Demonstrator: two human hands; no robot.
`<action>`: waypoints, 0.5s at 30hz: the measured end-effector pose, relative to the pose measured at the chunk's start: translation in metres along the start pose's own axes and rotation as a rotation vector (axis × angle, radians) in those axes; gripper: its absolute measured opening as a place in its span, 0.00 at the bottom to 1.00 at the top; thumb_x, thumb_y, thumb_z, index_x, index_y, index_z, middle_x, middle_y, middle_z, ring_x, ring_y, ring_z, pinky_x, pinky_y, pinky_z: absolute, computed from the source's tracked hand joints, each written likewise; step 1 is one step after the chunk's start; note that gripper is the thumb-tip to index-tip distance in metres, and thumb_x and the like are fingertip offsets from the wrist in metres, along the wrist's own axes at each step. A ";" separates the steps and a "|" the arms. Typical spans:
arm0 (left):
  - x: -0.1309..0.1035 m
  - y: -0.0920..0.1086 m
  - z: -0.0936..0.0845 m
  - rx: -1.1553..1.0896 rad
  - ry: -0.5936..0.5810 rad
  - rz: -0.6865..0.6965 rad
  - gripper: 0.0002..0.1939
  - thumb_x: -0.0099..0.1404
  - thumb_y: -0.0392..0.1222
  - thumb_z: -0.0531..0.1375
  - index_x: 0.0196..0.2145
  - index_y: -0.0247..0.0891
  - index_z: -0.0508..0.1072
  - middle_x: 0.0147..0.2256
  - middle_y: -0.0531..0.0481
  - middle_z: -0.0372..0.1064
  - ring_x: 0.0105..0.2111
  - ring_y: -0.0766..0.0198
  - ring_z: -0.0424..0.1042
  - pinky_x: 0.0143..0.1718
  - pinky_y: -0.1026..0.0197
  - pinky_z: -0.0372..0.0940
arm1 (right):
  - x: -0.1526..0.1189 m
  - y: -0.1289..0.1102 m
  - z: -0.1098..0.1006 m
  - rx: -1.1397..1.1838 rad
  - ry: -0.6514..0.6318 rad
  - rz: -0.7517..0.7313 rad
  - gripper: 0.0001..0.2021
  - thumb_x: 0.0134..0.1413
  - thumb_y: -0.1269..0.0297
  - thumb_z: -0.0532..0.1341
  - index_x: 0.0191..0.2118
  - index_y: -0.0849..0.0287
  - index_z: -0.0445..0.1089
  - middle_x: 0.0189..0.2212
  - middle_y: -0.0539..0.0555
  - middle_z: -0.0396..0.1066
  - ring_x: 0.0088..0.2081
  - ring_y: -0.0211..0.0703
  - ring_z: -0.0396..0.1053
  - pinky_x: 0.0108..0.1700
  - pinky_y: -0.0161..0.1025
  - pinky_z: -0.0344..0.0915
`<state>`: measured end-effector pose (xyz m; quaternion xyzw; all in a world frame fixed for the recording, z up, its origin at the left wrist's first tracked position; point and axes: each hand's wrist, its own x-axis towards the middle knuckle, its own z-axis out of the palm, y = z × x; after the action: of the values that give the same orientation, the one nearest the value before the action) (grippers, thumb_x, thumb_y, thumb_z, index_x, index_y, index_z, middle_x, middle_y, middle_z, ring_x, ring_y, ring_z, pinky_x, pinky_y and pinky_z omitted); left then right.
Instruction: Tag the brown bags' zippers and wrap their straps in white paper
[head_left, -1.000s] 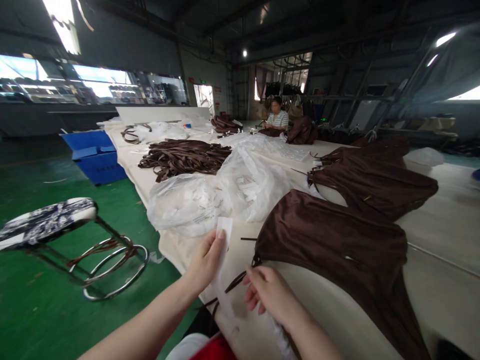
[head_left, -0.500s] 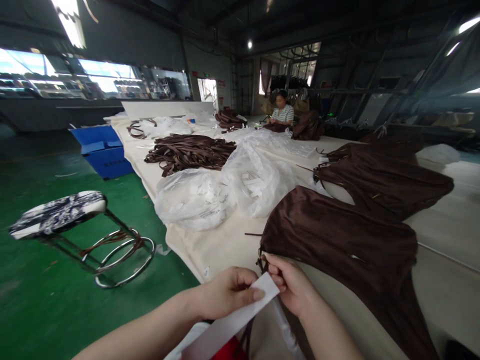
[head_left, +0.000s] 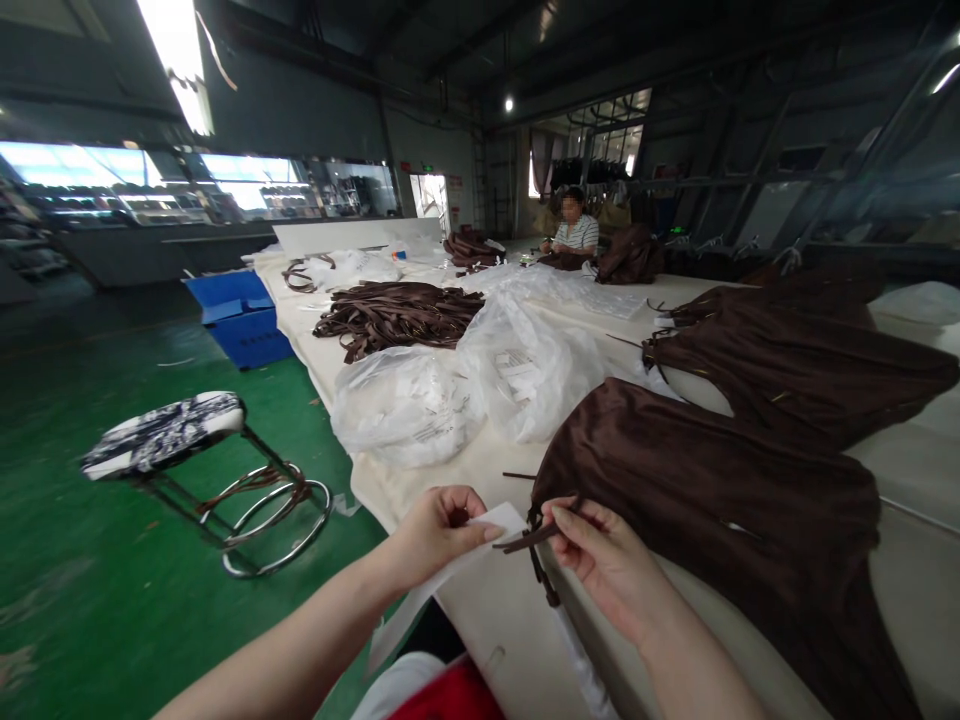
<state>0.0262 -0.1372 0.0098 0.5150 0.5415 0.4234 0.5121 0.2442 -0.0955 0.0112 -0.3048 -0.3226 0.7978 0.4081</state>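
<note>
My left hand [head_left: 442, 535] is closed on a long white strip [head_left: 431, 577], pinched between thumb and fingers, its tail hanging down past the table edge. Between the thumb and fingers of my right hand [head_left: 600, 550] is a thin dark brown strap [head_left: 536, 537], its ends pointing left toward the white strip. Right beside this hand lies a dark brown fabric bag [head_left: 697, 480], spread over the table. Below my hands, a strap wrapped in white material [head_left: 574, 650] runs down from the bag's near corner.
Two clear plastic bags [head_left: 409, 405] with white contents lie ahead on the table. Beyond them is a pile of brown straps [head_left: 405, 312]. More brown bags [head_left: 795, 350] lie at right. On the green floor stand a stool [head_left: 169, 430] and a blue box [head_left: 244, 320]. A person [head_left: 576, 235] sits at the far end.
My hands have moved apart, the left drawing leftward with the white strip. The brown strap now shows clearly in my right hand. The view has turned slightly left.
</note>
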 end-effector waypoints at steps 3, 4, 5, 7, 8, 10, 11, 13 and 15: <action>-0.001 0.000 -0.003 0.084 -0.045 0.036 0.20 0.53 0.53 0.68 0.25 0.32 0.69 0.21 0.53 0.64 0.20 0.72 0.59 0.21 0.69 0.53 | 0.003 0.001 0.001 0.084 0.110 -0.044 0.15 0.36 0.60 0.76 0.32 0.61 0.78 0.28 0.51 0.76 0.23 0.28 0.69 0.24 0.23 0.65; -0.002 0.000 -0.004 0.116 -0.060 0.063 0.20 0.54 0.53 0.67 0.25 0.32 0.69 0.21 0.54 0.63 0.21 0.72 0.58 0.22 0.69 0.53 | 0.004 0.001 0.001 0.112 0.144 -0.056 0.15 0.35 0.60 0.76 0.31 0.61 0.78 0.27 0.51 0.76 0.23 0.28 0.69 0.23 0.23 0.65; -0.003 0.000 -0.005 0.151 -0.068 0.094 0.19 0.56 0.53 0.66 0.25 0.32 0.70 0.21 0.54 0.62 0.21 0.72 0.58 0.22 0.69 0.53 | 0.005 0.000 0.001 0.139 0.174 -0.066 0.16 0.34 0.61 0.76 0.31 0.62 0.77 0.27 0.51 0.76 0.23 0.28 0.69 0.23 0.22 0.66; -0.005 0.001 -0.008 0.221 -0.073 0.156 0.18 0.58 0.52 0.65 0.25 0.32 0.71 0.22 0.53 0.62 0.22 0.72 0.58 0.23 0.68 0.53 | 0.006 -0.001 0.002 0.180 0.215 -0.076 0.16 0.33 0.62 0.77 0.31 0.62 0.77 0.27 0.51 0.76 0.22 0.28 0.69 0.22 0.22 0.66; -0.006 0.001 -0.009 0.253 -0.073 0.184 0.18 0.59 0.52 0.64 0.26 0.32 0.71 0.23 0.53 0.63 0.23 0.71 0.59 0.23 0.68 0.54 | 0.006 -0.001 0.001 0.192 0.230 -0.079 0.16 0.33 0.63 0.77 0.31 0.62 0.77 0.27 0.51 0.76 0.22 0.28 0.69 0.22 0.22 0.67; -0.008 0.001 -0.011 0.309 -0.082 0.233 0.17 0.59 0.51 0.64 0.26 0.32 0.71 0.24 0.51 0.64 0.24 0.70 0.60 0.25 0.68 0.55 | 0.007 -0.001 0.001 0.199 0.246 -0.082 0.16 0.33 0.63 0.77 0.31 0.62 0.77 0.27 0.51 0.76 0.22 0.28 0.69 0.23 0.22 0.67; -0.008 0.001 -0.012 0.331 -0.089 0.251 0.17 0.59 0.51 0.64 0.26 0.32 0.71 0.25 0.51 0.65 0.25 0.70 0.60 0.25 0.68 0.55 | 0.008 -0.001 0.000 0.197 0.250 -0.083 0.16 0.34 0.63 0.77 0.32 0.62 0.77 0.27 0.51 0.76 0.22 0.28 0.70 0.23 0.22 0.68; -0.010 0.002 -0.012 0.364 -0.091 0.268 0.16 0.59 0.50 0.65 0.26 0.32 0.71 0.25 0.50 0.65 0.25 0.70 0.61 0.25 0.67 0.54 | 0.008 0.001 -0.001 0.179 0.250 -0.076 0.16 0.34 0.63 0.76 0.32 0.62 0.77 0.29 0.51 0.77 0.22 0.29 0.70 0.24 0.22 0.68; -0.011 0.002 -0.012 0.380 -0.079 0.268 0.16 0.59 0.50 0.65 0.26 0.32 0.71 0.26 0.50 0.66 0.25 0.70 0.60 0.25 0.67 0.54 | 0.009 0.004 -0.002 0.129 0.234 -0.070 0.15 0.35 0.62 0.76 0.32 0.62 0.77 0.29 0.52 0.77 0.23 0.30 0.71 0.23 0.22 0.69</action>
<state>0.0137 -0.1468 0.0149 0.6856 0.5178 0.3576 0.3660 0.2393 -0.0893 0.0051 -0.3576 -0.2310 0.7612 0.4893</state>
